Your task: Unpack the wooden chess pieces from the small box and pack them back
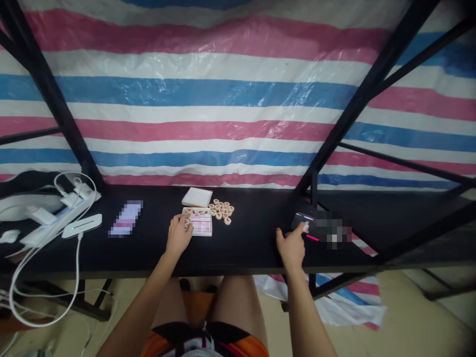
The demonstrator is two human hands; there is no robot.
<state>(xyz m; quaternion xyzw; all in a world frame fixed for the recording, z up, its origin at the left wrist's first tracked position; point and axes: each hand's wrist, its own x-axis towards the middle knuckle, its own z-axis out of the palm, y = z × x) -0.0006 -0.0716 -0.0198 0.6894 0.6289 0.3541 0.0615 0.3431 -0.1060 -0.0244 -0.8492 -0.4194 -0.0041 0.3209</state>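
Note:
My left hand (pixel 179 234) rests on the black table (pixel 245 243), its curled fingers touching the left edge of a small white board with red lines (pixel 201 221). Several round wooden game pieces (pixel 222 210) lie just behind the board, next to a pale flat box lid (pixel 197 197). My right hand (pixel 292 245) points with the index finger stretched out, its tip on the lit screen of a dark phone (pixel 305 221). The other fingers of that hand are folded in. Neither hand holds anything.
A white power strip with plugs and cables (pixel 55 213) and a white oval device (pixel 82 225) lie at the table's left. A blurred flat object (pixel 125 218) lies left of the board. Black frame bars (pixel 357 109) slant overhead. A striped tarp (pixel 223 99) hangs behind.

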